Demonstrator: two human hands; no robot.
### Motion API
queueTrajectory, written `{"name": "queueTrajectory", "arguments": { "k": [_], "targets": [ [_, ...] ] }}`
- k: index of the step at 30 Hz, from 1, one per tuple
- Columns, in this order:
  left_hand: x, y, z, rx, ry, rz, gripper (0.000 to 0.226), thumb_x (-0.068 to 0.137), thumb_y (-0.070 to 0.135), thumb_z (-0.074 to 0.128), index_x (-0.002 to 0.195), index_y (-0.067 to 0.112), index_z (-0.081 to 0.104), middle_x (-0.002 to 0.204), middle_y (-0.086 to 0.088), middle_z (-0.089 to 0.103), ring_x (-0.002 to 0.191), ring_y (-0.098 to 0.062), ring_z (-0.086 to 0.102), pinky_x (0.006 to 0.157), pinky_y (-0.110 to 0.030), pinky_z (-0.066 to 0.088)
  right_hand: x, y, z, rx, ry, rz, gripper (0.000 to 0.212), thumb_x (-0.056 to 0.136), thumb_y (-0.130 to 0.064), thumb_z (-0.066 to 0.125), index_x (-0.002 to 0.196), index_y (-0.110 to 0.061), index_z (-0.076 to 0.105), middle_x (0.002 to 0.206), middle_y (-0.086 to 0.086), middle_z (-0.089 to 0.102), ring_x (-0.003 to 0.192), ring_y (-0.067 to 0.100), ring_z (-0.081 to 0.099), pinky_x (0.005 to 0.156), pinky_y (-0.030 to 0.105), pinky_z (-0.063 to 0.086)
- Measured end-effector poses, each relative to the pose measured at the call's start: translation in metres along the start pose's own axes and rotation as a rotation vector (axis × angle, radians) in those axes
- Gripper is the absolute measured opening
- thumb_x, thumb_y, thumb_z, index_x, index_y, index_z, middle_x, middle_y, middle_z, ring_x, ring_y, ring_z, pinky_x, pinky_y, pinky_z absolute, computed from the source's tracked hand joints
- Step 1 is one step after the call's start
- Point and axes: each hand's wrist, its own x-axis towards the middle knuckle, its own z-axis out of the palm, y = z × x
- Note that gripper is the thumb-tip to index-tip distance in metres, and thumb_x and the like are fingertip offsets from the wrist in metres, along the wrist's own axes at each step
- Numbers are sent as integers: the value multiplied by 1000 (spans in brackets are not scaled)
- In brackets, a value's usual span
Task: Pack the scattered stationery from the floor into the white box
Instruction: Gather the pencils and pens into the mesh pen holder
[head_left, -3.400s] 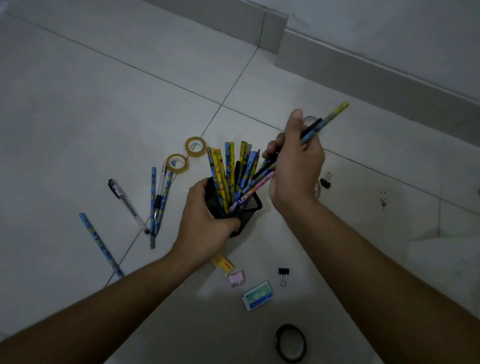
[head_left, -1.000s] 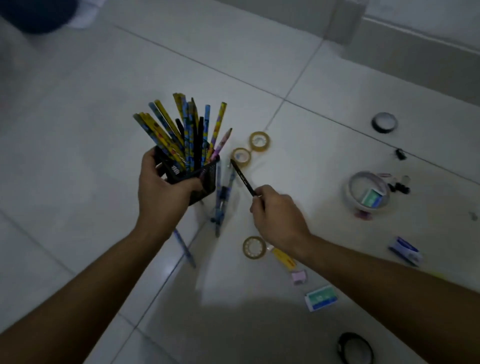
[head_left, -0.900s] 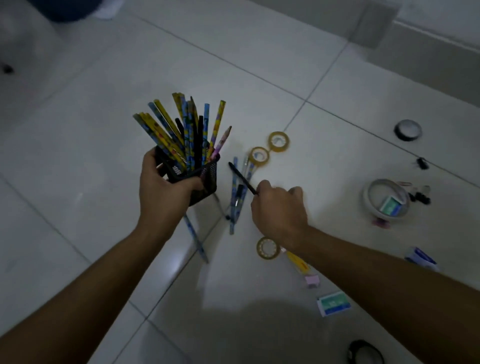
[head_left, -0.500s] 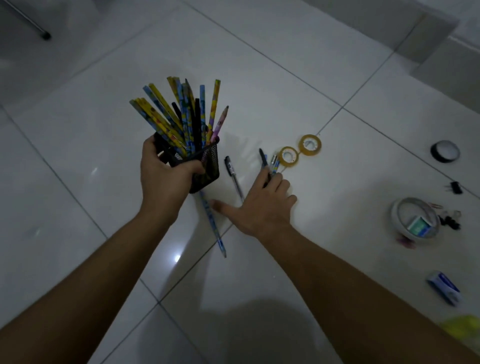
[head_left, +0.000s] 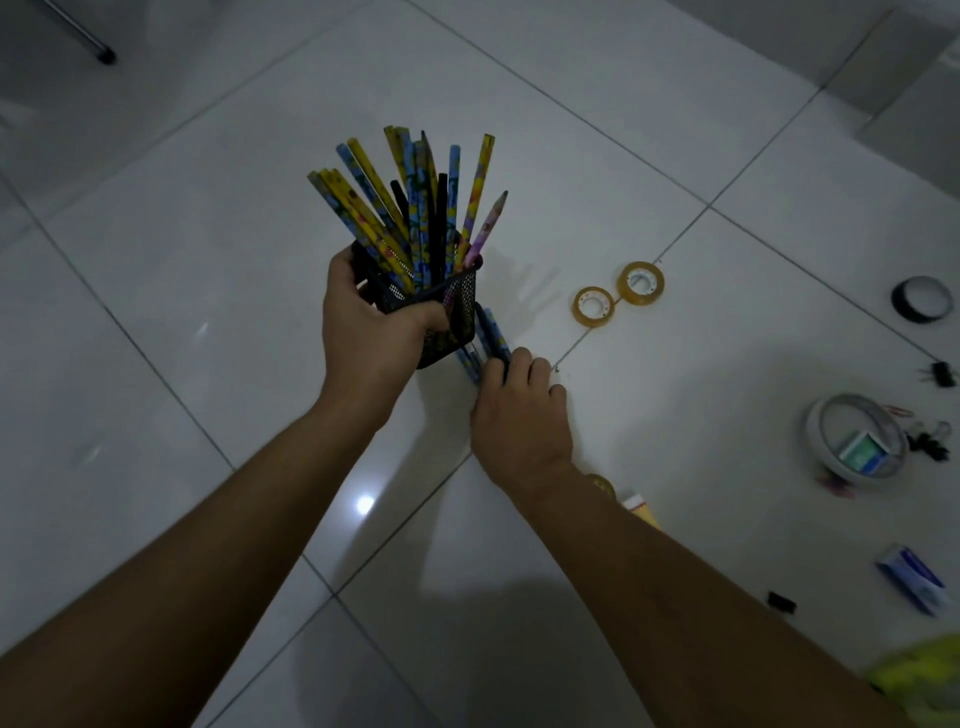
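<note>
My left hand (head_left: 371, 340) grips a black mesh pen holder (head_left: 451, 312) above the floor, packed with several blue and yellow patterned pencils (head_left: 415, 208) that fan upward. Just right of the holder, my right hand (head_left: 519, 410) rests low on the white tiles with its fingers closed around a small bunch of pens and pencils (head_left: 491, 340) lying there. Their lower ends are hidden under the hand. No white box is in view.
Two amber tape rolls (head_left: 618, 293) lie right of the holder. A black tape roll (head_left: 922, 300), a wide white tape ring (head_left: 852, 441) with a small box inside, binder clips (head_left: 940, 374), a blue-white pack (head_left: 914, 577) and a yellow glue stick (head_left: 641, 512) are scattered at the right.
My right hand was flat and spread over the loose pens half a second ago; its fingers have now curled shut around them. The holder in my left hand has stayed about the same.
</note>
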Motion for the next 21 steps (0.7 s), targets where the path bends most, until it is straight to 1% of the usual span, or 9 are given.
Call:
{"name": "queueTrajectory", "arguments": {
  "k": [4,7,9,11,12,14,15,18,21],
  "targets": [
    [-3,-2,1,-8,-28,4,71,52,1,73,114,26,49,97,19,60,81,17,59,60,-6,50,5,4,-2,-71,23,-25,25,90,-17,36,101,-16,59,100,5,63,88,22,62,68,31,50],
    [-6,-3,2,4,-39,-1,72,51,4,74,113,29,49,97,20,59,81,18,58,60,-6,50,7,5,-1,1,-44,-15,31,94,-16,36,120,-11,52,109,10,62,97,25,61,69,33,52],
    [-7,-4,3,9,-47,3,71,53,1,74,111,31,48,96,20,59,80,20,57,59,-5,49,10,10,2,42,-86,-30,42,97,-17,36,138,-5,37,120,16,56,106,30,58,75,36,53],
    [-9,-6,4,9,-61,7,70,54,-3,74,109,32,48,95,21,58,80,20,57,59,-4,48,11,12,2,65,-92,-22,51,100,-17,33,146,1,23,126,20,52,110,30,57,79,36,53],
    [-10,-7,6,10,-69,8,71,54,-4,74,110,32,48,95,21,58,80,20,57,59,-4,48,12,13,1,28,-112,-13,52,99,-19,36,146,3,27,123,17,56,106,26,60,77,32,53],
    [-14,-8,9,15,-91,6,72,54,-5,74,112,30,48,97,20,58,81,19,57,59,-4,48,16,18,-12,13,-132,66,44,93,-27,50,131,-3,55,104,6,69,85,12,68,65,21,53],
    [-16,-8,11,17,-104,4,73,54,-5,74,114,29,48,98,19,58,82,19,57,60,-4,48,19,23,-16,57,-125,150,38,93,-25,52,125,-5,60,101,5,70,82,13,69,64,21,52],
    [-22,-11,16,25,-130,-14,75,55,-5,74,116,29,47,101,18,58,84,20,56,62,-4,48,35,44,-14,451,-256,248,33,100,-12,42,128,3,41,121,20,58,103,33,62,77,34,48],
    [-25,-15,19,26,-154,-26,76,55,-4,75,117,29,46,102,19,57,85,21,56,62,-4,49,37,74,-18,648,-252,323,33,98,-19,47,122,3,41,117,25,58,102,40,59,74,35,44]
  ]
}}
